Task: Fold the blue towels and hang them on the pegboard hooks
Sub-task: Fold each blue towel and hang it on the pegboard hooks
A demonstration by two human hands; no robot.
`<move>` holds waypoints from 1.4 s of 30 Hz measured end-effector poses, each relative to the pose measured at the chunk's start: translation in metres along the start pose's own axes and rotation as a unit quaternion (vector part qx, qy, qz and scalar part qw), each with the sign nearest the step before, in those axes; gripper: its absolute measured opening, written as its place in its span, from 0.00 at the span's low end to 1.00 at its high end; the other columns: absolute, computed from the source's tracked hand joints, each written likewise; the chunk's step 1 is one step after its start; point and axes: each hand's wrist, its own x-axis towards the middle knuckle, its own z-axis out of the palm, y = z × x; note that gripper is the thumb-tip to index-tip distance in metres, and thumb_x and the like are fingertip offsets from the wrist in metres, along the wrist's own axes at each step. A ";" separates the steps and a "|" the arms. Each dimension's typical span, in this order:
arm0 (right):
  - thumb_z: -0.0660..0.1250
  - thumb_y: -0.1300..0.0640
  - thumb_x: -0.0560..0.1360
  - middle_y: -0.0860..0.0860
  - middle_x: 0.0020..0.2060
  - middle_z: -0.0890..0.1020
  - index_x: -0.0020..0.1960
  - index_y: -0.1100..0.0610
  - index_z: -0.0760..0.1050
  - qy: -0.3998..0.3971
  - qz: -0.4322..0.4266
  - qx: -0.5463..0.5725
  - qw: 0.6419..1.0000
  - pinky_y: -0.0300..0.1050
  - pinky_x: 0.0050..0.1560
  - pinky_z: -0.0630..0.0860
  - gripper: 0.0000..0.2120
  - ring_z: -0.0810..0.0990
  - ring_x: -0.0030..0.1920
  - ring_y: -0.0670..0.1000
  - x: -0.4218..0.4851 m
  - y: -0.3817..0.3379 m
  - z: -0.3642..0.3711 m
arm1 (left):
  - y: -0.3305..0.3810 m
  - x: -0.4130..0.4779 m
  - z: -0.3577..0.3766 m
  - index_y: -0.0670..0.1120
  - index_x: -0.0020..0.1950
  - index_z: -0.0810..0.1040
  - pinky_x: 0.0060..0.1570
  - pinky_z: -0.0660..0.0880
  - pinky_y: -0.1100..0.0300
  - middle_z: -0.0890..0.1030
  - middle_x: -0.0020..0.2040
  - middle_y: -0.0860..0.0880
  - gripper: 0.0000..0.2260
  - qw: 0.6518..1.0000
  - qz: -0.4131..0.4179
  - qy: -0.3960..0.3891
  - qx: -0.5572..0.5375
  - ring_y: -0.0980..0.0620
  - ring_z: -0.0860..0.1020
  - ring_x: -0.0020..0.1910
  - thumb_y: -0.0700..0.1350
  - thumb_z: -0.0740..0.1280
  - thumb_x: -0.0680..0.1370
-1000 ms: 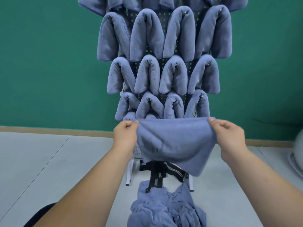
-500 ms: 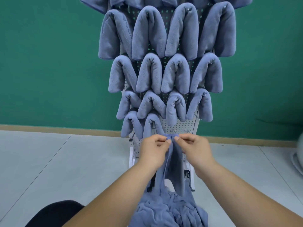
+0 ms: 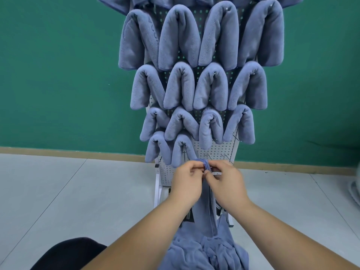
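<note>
A folded blue towel (image 3: 206, 207) hangs straight down between my hands as a narrow strip. My left hand (image 3: 188, 182) and my right hand (image 3: 226, 184) pinch its top edge together, right in front of the lower part of the white pegboard (image 3: 216, 151). Bare metal hooks (image 3: 209, 156) stick out of the board just above my fingers. Several folded blue towels (image 3: 181, 84) hang in rows on the hooks higher up, and two more hang in the lowest row at the left (image 3: 171, 151).
A heap of loose blue towels (image 3: 204, 252) lies at the bottom, below my hands. The pegboard's white stand (image 3: 156, 191) rests on a grey floor against a green wall. A dark shape (image 3: 64, 254) is at lower left; a pale object (image 3: 355, 190) at the right edge.
A second ago my hands held the towel spread wide by its top corners. They have brought the corners together, so the towel now hangs folded and narrow, close to the lower hooks.
</note>
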 end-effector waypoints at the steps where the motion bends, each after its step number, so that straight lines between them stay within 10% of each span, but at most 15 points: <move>1: 0.75 0.58 0.75 0.39 0.50 0.82 0.58 0.46 0.85 0.005 0.004 0.005 1.000 0.42 0.55 0.81 0.14 0.83 0.51 0.41 0.000 0.001 0.000 | 0.002 -0.001 0.000 0.48 0.52 0.86 0.55 0.82 0.55 0.88 0.49 0.48 0.17 1.000 -0.002 -0.003 -0.002 0.53 0.86 0.49 0.31 0.61 0.80; 9: 0.75 0.58 0.78 0.39 0.42 0.86 0.49 0.47 0.84 0.015 0.041 0.018 0.999 0.30 0.45 0.78 0.07 0.83 0.43 0.36 0.020 0.008 -0.018 | 0.005 0.002 -0.021 0.55 0.58 0.75 0.45 0.81 0.53 0.86 0.43 0.53 0.12 0.989 0.045 0.010 0.144 0.53 0.85 0.40 0.39 0.63 0.81; 19: 0.74 0.58 0.78 0.35 0.42 0.86 0.47 0.44 0.84 -0.009 0.010 0.016 1.000 0.27 0.45 0.73 0.08 0.83 0.44 0.37 0.030 0.010 -0.042 | -0.016 0.016 -0.049 0.60 0.65 0.75 0.50 0.80 0.49 0.83 0.51 0.53 0.13 0.868 0.066 -0.067 0.487 0.45 0.80 0.54 0.50 0.63 0.81; 25: 0.72 0.53 0.80 0.42 0.40 0.85 0.46 0.48 0.82 -0.040 0.071 -0.108 0.991 0.41 0.43 0.75 0.04 0.84 0.45 0.48 0.035 0.033 -0.049 | 0.004 0.025 -0.055 0.55 0.55 0.76 0.39 0.71 0.53 0.80 0.49 0.53 0.06 0.789 0.241 0.048 0.564 0.46 0.80 0.48 0.54 0.62 0.84; 35: 0.75 0.51 0.77 0.43 0.42 0.87 0.50 0.48 0.86 -0.058 0.030 -0.210 0.976 0.44 0.48 0.79 0.03 0.85 0.46 0.49 0.035 0.032 -0.053 | 0.003 0.030 -0.061 0.56 0.44 0.78 0.44 0.80 0.52 0.81 0.40 0.56 0.08 0.895 0.146 0.016 0.422 0.53 0.80 0.43 0.50 0.77 0.76; 42: 0.77 0.57 0.73 0.41 0.35 0.84 0.40 0.46 0.79 -0.077 0.005 -0.076 0.994 0.27 0.39 0.72 0.09 0.81 0.37 0.38 0.030 0.020 -0.049 | 0.001 0.022 -0.055 0.52 0.59 0.71 0.41 0.72 0.50 0.79 0.50 0.51 0.11 0.794 0.193 0.027 0.575 0.44 0.78 0.52 0.42 0.66 0.79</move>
